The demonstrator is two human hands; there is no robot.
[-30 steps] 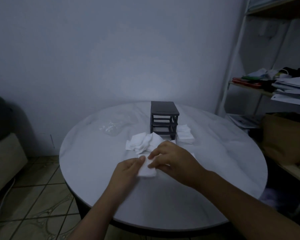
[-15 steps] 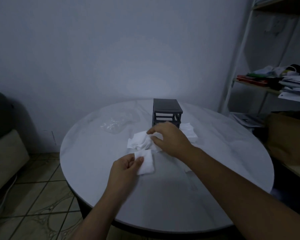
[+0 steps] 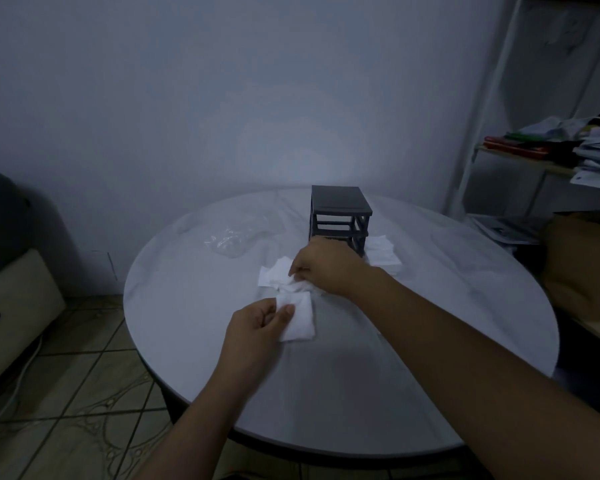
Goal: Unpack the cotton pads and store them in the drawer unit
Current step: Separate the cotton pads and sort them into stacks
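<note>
Two bare hands work over a round white table [image 3: 430, 341]: the left hand [image 3: 257, 330] pinches a small stack of cotton pads [image 3: 298, 320] between thumb and fingers, while the right hand [image 3: 323, 268] closes on a loose pad in the pile [image 3: 274, 277] just in front of the dark drawer unit [image 3: 340, 216]. Gathering pads seems the step in hand; next, the stack likely needs squaring up and sliding into a drawer opening.
</note>
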